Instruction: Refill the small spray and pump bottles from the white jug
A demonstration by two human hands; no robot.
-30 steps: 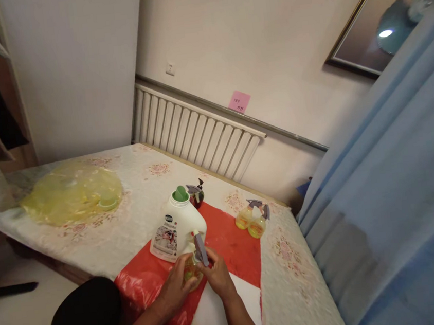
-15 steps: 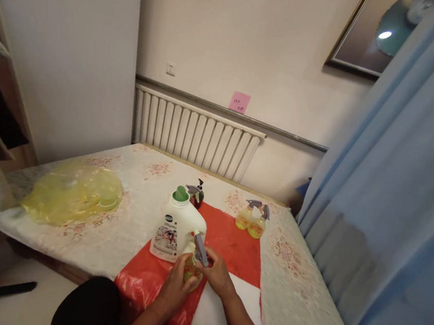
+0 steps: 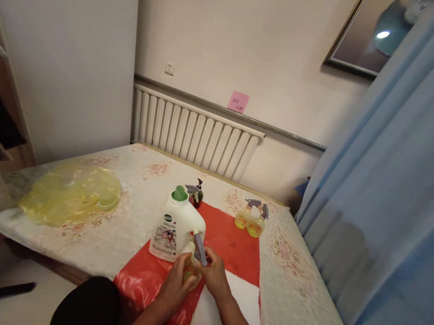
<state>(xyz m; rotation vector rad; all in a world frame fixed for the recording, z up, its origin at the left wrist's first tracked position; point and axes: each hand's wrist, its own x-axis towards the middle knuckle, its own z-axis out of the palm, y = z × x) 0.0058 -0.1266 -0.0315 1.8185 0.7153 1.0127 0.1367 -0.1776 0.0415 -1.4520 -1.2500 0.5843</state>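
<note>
My left hand (image 3: 175,284) is wrapped round the clear body of a spray bottle (image 3: 192,274) holding yellowish liquid. At the neck of the same bottle, my right hand (image 3: 214,274) grips just under its grey trigger head (image 3: 199,247). Right behind them stands a large white detergent jug (image 3: 182,218) with a picture label and a green spout in its uncapped mouth. All of this is over a red plastic sheet (image 3: 233,238). A white pad (image 3: 213,315) lies beneath my right forearm.
Two yellow spray bottles (image 3: 249,222) stand to the right on the sheet's edge. A dark spray bottle (image 3: 196,193) is behind the jug. A yellow plastic bag (image 3: 71,193) with a green cap (image 3: 107,203) lies at left on the floral cloth (image 3: 140,165). A blue curtain (image 3: 379,192) hangs at right.
The view has shifted very slightly. Both hands keep their hold on the spray bottle, and the right hand's fingers have moved a little about its neck.
</note>
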